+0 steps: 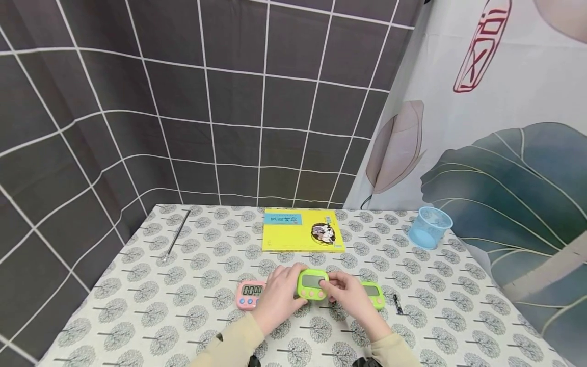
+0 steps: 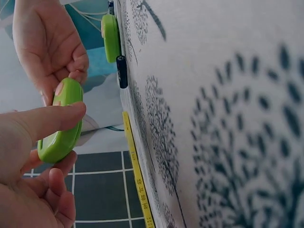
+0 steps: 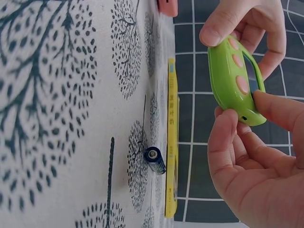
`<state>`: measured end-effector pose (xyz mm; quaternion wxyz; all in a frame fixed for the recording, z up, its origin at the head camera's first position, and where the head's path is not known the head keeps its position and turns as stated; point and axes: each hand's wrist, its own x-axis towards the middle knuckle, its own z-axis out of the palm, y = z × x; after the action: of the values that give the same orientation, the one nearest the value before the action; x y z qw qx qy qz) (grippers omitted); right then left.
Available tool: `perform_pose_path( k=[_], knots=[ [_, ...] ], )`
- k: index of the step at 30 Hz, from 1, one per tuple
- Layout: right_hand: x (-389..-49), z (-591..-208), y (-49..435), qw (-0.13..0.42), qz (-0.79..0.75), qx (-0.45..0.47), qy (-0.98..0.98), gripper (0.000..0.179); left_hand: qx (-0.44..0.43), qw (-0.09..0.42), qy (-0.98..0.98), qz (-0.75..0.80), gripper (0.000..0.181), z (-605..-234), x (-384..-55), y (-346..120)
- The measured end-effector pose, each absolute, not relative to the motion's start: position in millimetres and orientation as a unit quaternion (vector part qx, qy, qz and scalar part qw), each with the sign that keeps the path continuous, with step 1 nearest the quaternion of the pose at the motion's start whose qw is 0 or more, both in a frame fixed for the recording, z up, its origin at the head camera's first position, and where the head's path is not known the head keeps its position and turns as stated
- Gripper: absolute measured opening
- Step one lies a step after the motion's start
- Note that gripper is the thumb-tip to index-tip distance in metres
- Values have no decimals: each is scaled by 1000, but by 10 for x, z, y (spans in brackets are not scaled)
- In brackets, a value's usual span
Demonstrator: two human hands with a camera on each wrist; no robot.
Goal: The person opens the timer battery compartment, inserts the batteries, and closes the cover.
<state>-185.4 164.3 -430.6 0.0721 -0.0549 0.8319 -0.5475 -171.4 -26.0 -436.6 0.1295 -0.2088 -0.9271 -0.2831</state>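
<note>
Both hands hold a lime-green digital timer point(image 1: 313, 284) with pink buttons; its screen looks blank. My left hand point(image 1: 281, 294) pinches one end between thumb and fingers, and my right hand point(image 1: 350, 296) grips the other end. In the right wrist view the timer point(image 3: 235, 80) is held up off the cloth. A dark small battery point(image 3: 155, 160) lies on the cloth below the hands. To the left, partly behind my left hand, a pink timer point(image 1: 247, 298) shows 00:00. Another green timer point(image 1: 375, 293) lies just right of my right hand.
A yellow book point(image 1: 293, 237) lies flat beyond the hands. At the back right stands a blue translucent cup point(image 1: 426, 229). A thin dark rod point(image 1: 178, 234) lies at the back left. A small black object point(image 1: 397, 304) lies right of the second green timer.
</note>
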Motion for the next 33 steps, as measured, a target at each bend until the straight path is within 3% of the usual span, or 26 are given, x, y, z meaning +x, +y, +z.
perform_pose_path(
  k=[23, 33],
  knots=[
    [-1817, -4247, 1642, 43, -546, -44, 835, 34, -194, 93, -924, -317, 72, -4369, -1731, -266],
    [-1789, -4229, 1601, -1, -513, -73, 855, 30, -150, 9, -895, -420, 66, -4361, -1752, -305]
  ],
)
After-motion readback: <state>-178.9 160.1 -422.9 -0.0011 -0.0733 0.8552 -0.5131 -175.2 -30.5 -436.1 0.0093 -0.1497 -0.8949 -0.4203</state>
